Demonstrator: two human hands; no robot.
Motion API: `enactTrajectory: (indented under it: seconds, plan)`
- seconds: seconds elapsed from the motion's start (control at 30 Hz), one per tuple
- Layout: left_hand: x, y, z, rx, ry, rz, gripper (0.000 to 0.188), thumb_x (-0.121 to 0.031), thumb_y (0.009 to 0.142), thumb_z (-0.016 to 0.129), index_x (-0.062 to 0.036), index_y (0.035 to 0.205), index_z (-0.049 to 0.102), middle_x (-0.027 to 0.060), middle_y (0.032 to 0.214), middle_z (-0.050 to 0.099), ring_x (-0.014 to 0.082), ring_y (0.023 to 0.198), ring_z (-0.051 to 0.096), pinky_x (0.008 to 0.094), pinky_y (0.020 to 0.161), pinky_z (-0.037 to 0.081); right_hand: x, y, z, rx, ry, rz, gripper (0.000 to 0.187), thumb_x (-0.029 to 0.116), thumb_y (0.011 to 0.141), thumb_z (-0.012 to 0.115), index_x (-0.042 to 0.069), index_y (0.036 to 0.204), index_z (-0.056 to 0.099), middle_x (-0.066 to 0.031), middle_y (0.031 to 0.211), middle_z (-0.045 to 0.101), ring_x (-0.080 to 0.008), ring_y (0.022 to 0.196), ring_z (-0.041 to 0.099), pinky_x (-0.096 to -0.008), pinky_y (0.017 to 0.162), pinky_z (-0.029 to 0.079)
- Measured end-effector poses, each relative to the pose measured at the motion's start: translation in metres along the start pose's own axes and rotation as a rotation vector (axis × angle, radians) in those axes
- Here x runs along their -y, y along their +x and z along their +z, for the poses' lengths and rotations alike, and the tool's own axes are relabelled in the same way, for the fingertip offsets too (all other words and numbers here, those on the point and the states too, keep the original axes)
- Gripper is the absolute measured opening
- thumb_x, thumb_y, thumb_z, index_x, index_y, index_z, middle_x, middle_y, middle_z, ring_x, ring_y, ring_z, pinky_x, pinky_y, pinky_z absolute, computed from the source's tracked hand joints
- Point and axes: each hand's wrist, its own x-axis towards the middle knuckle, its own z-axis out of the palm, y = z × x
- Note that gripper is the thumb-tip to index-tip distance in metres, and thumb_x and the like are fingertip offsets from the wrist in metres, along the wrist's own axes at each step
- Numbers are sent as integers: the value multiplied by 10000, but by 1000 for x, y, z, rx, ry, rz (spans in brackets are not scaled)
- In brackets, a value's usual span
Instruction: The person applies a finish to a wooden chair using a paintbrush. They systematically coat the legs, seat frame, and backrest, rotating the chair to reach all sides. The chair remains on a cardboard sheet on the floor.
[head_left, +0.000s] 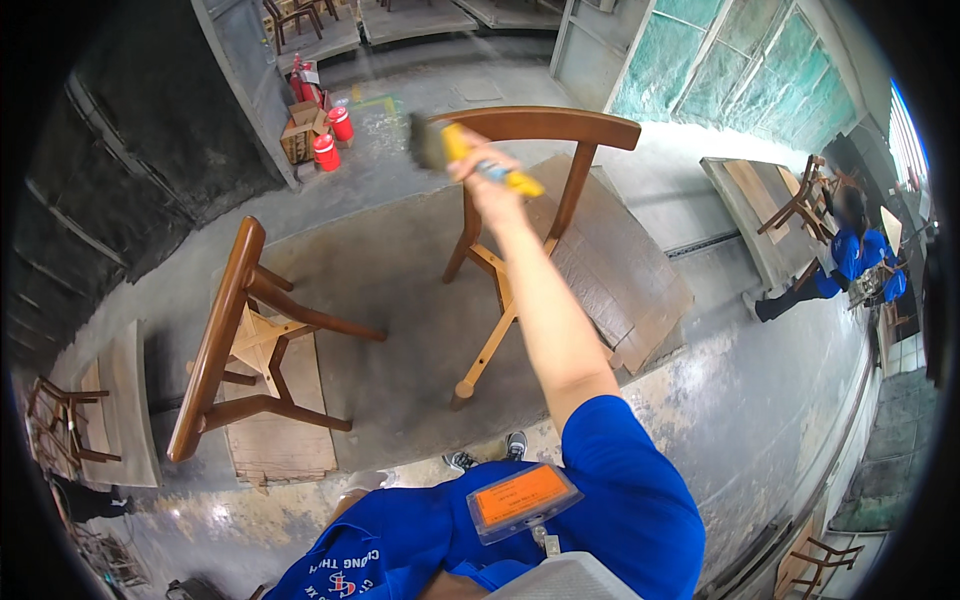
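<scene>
With arm (550, 310) outstretched, right hand (487, 172) clamps yellow tool (458, 143); hidden left hand, cannot tell.

The right arm (550, 305) stretches forward and slants toward the left, slightly bent at the elbow. The right hand (490, 178), a little blurred, has its fingers curled in a grip. The 2 feet (516, 445) stand near each other.

Pretty standard work gear tbh: bright blue short-sleeved shirt (640, 490) with white and red print (342, 582), orange badge (522, 494) in a clear holder, dark sneakers (516, 445) that had pale soles
</scene>
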Motion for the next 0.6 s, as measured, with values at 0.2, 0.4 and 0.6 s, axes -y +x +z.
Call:
enactTrajectory:
  seconds: [0.2,0.4,0.6]
  plan:
    - [-2,3,-1,-72,-448,-214,323,-272,935,750,-75,1192,747,234,1227,742,425,1197,694,521,982,562,15,26,-141,-795,-732,-317,218,-59,805,787,66,724,628,-194,1370,700,-328,1251,681,-439,1060,539]
    - [14,3,21,14,-213,-143,359,-267,933,762,-115,1259,756,170,1302,745,367,1218,699,447,1025,563,-9,4,-202,-12,-1254,-449,111,38,887,686,84,804,628,-64,1579,602,-329,1517,507,-541,1282,367]
    - [-9,10,49,-155,-451,-263,312,-165,956,741,-44,1244,745,131,1243,753,289,1064,743,402,802,606,-31,-103,-231,775,-1195,145,42,112,862,720,147,877,736,-72,1572,609,-358,1424,591,-518,1219,453]
